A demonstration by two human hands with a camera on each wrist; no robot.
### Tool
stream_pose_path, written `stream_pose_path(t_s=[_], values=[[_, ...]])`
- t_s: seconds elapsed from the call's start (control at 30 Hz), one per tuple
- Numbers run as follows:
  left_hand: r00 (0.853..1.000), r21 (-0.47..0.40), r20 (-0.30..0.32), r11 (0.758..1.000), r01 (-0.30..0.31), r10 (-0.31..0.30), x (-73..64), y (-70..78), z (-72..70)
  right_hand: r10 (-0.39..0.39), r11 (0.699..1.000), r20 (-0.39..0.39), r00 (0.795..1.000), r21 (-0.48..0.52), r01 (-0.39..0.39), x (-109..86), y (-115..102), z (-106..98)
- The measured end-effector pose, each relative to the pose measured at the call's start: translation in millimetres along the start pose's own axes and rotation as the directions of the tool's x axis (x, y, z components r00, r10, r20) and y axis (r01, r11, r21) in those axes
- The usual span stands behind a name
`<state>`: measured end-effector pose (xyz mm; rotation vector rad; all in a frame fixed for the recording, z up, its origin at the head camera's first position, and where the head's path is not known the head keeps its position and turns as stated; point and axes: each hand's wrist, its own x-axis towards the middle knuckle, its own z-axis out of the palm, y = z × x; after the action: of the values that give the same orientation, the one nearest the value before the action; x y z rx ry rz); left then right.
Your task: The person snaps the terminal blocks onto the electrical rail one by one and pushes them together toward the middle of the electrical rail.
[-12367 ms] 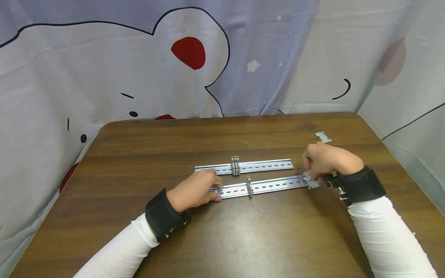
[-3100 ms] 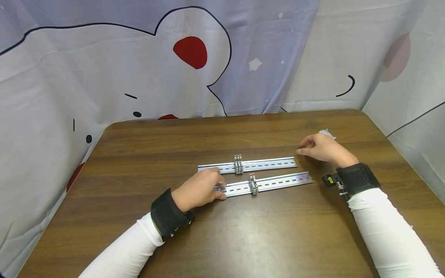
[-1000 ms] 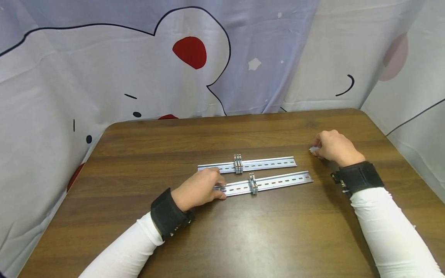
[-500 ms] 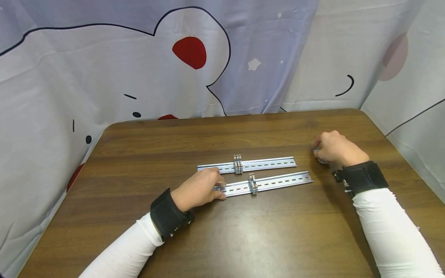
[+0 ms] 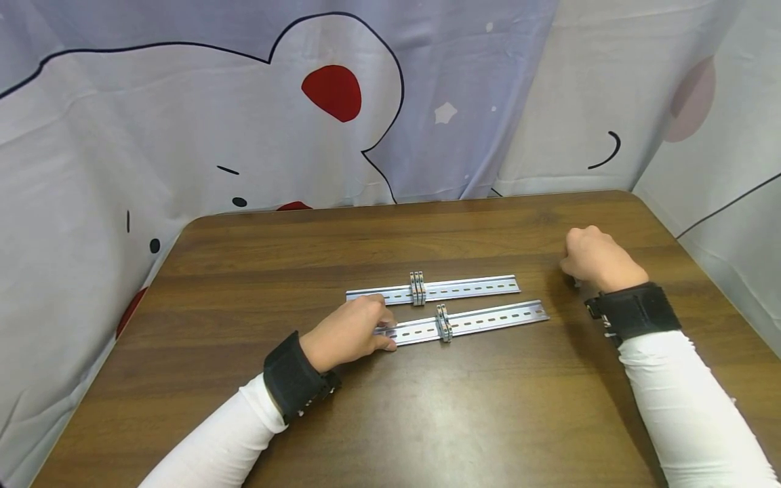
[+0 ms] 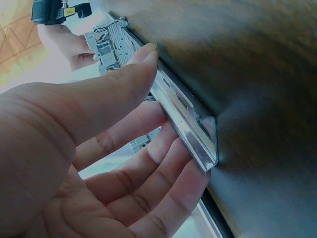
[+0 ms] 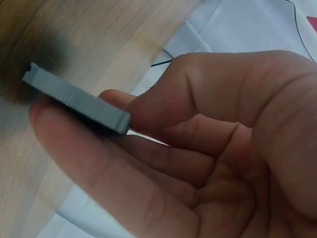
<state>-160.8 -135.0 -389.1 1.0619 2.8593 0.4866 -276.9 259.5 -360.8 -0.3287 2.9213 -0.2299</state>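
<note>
My left hand (image 5: 349, 332) grips the left end of the nearer slotted metal DIN rail (image 5: 497, 318), thumb on one edge and fingers along the other in the left wrist view. A small group of grey terminal blocks (image 5: 444, 323) stands clipped across that rail left of its middle. Off to the right, my right hand (image 5: 598, 259) is raised a little over the table, its fingers mostly hiding what it holds in the head view. The right wrist view shows a thin grey terminal block (image 7: 77, 99) pinched between thumb and fingers, seen edge-on.
Behind the nearer rail lies a second DIN rail (image 5: 472, 288) with 3 terminal blocks (image 5: 417, 289) clipped side by side. Both rails rest on a brown wooden table (image 5: 464, 420). A patterned curtain (image 5: 244, 129) hangs along the table's far edge.
A second block has joined the one on the nearer rail since the earliest frame. My right hand has picked up the loose block from the far right and turned it. My left hand stays put.
</note>
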Motion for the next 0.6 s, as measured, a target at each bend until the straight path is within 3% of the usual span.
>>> stream_pose_path(t_s=[0.13, 0.47, 0.6], values=[[1.000, 0.004, -0.002, 1.000, 0.001, -0.001, 0.2, -0.1, 0.5, 0.019, 1.000, 0.056, 0.998, 0.013, -0.019, -2.3, 1.2, -2.4], [1.000, -0.010, 0.009, 1.000, 0.018, -0.018, 0.4, -1.6, 2.8, -0.014, 1.000, 0.071, 0.997, 0.024, 0.012, -4.9, -3.5, -4.6], [0.999, -0.012, 0.017, 1.000, 0.027, -0.027, 0.3, -1.5, 2.9, -0.030, 0.998, 0.115, 0.993, 0.056, 0.024, -6.5, -5.2, -6.3]])
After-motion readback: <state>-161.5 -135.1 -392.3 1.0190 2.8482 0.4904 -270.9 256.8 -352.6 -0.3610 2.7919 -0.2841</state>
